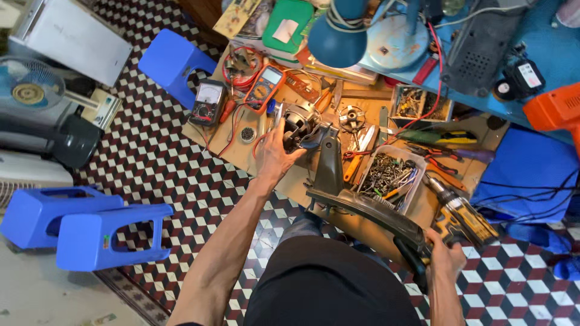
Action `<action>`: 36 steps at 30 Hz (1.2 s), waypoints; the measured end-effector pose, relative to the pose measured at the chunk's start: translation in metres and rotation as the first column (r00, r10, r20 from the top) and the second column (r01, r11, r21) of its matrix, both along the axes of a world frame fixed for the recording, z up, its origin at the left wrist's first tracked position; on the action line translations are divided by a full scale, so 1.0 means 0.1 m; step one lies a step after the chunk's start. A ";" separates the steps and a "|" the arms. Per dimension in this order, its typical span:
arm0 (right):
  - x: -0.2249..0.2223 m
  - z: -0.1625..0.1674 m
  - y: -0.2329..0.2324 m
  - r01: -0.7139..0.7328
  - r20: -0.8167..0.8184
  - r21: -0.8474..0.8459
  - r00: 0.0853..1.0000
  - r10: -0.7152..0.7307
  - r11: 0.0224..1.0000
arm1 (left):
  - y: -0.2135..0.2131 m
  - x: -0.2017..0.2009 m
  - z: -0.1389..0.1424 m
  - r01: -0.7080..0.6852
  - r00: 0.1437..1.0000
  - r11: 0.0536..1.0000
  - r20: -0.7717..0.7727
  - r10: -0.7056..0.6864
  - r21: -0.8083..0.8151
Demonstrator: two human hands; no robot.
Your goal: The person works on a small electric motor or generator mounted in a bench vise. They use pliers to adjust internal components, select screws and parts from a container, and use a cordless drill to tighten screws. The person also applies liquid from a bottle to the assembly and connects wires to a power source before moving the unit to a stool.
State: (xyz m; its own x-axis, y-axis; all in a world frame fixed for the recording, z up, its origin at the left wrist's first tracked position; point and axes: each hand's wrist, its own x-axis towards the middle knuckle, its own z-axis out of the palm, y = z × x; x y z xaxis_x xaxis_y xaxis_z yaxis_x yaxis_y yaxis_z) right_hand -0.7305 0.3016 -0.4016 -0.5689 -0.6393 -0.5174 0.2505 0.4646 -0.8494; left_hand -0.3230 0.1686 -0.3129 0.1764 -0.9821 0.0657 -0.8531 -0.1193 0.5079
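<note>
My left hand [275, 158] grips a small electric motor [300, 122] with wires at the middle of the workbench. It stands beside the upright neck of a dark grey fan base [362, 208], which lies across the bench's near edge. My right hand [445, 258] holds the right end of that base. A yellow and black cordless drill [460, 218] lies just above my right hand.
An orange multimeter [263, 88] and a black analogue meter [207, 102] lie at the bench's left. A clear tray of screws and tools [389, 176] sits right of the motor. Blue plastic stools [103, 235] stand on the checkered floor at left, with a fan [30, 87] beyond.
</note>
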 end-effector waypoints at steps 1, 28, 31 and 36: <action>-0.07 -0.02 0.08 -0.005 0.000 -0.057 1.000 0.005 0.998 | -0.01 0.01 -0.01 -0.004 1.000 1.000 -0.014 0.004 0.003; 1.19 1.38 -0.20 -0.245 0.436 -0.400 0.797 0.418 0.883 | -0.06 0.42 -0.04 0.114 0.992 0.993 -0.046 -0.115 -0.014; 1.50 1.32 -0.26 -0.305 0.520 -0.266 0.753 0.403 0.914 | -0.08 0.44 0.01 0.105 0.993 0.993 -0.062 -0.101 0.055; 1.75 1.16 -0.27 -0.257 0.572 -0.335 0.709 0.413 0.906 | 0.18 0.31 0.08 0.017 1.000 0.942 0.029 -0.008 -0.334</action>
